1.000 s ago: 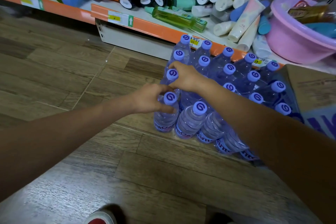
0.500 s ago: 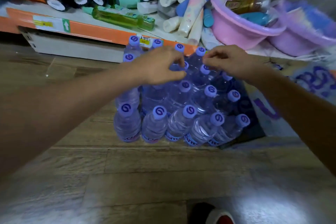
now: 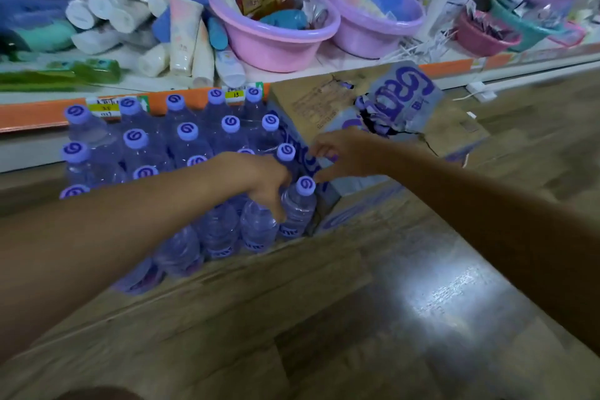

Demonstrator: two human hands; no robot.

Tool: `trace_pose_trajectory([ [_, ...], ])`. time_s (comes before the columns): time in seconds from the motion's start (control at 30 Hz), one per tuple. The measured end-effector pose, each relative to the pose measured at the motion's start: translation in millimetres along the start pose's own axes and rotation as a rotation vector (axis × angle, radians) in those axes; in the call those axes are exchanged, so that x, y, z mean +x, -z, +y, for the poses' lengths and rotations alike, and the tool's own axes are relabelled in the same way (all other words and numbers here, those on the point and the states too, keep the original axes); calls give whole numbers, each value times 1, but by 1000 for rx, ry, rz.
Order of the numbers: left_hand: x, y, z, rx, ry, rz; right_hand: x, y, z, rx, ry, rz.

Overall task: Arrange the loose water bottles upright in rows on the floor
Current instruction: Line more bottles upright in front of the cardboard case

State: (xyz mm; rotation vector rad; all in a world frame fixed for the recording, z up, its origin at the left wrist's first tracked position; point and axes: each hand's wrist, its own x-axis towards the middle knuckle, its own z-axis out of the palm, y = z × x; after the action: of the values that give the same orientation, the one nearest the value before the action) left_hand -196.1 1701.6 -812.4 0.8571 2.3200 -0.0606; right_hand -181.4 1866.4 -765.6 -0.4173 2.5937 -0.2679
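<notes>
Purple-capped water bottles (image 3: 181,153) stood upright in rows on the floor (image 3: 324,318), beside the torn carton (image 3: 373,114). Both hands had shifted rightward: the left hand (image 3: 263,182) now grasped the corner bottle (image 3: 297,204), the right hand (image 3: 344,153) hovered just above with fingers loosely spread, holding nothing. Likely final straightening.

Water bottles (image 3: 181,153): clear plastic, purple caps bearing a white swirl, purple labels low on the body. Standing upright in tight rows on the wood-pattern floor, forming a block at 10 o'clock from frame centre. Corner bottle (image 3: 300,204), at the block's 3 o'clock end, stands upright just beside a cardboard box.
</notes>
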Motion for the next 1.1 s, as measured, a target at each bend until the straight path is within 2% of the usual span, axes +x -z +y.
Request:
trace_pose_trajectory([
  [0.17, 12, -19, 17, 2, 252, -34, 25, -42, 18, 23, 192, -41],
  [0.3, 5, -29, 25, -212, 401, 135, 31, -77, 37, -350, 340, 215],
  [0.37, -1, -31, 33, -335, 500, 330, 31, -83, 45, -394, 369, 277],
  [0.47, -13, -44, 56, -540, 668, 862, 30, -93, 46, -320, 418, 340],
  [0.5, -17, -51, 67, -571, 730, 1002, 27, -95, 46, -258, 427, 356],
  [0.53, -21, -57, 77, -605, 793, 1077, 24, -97, 46, -188, 422, 371],
  [0.6, -34, -67, 95, -598, 880, 1044, 14, -96, 46, -113, 408, 392],
  [0.7, -53, -63, 109, -558, 930, 814, 3, -94, 53, -201, 425, 394],
  [0.77, -54, -55, 116, -593, 971, 731, -5, -93, 64, -149, 400, 353],
  [0.87, -44, -56, 126, -732, 1002, 736, -18, -89, 75, 10, 410, 255],
  [1.0, -26, -64, 131, -883, 966, 802, -27, -70, 99, 59, 334, 207],
  [1.1, -17, -70, 125, -991, 940, 957, -31, -62, 114, 97, 259, 236],
])
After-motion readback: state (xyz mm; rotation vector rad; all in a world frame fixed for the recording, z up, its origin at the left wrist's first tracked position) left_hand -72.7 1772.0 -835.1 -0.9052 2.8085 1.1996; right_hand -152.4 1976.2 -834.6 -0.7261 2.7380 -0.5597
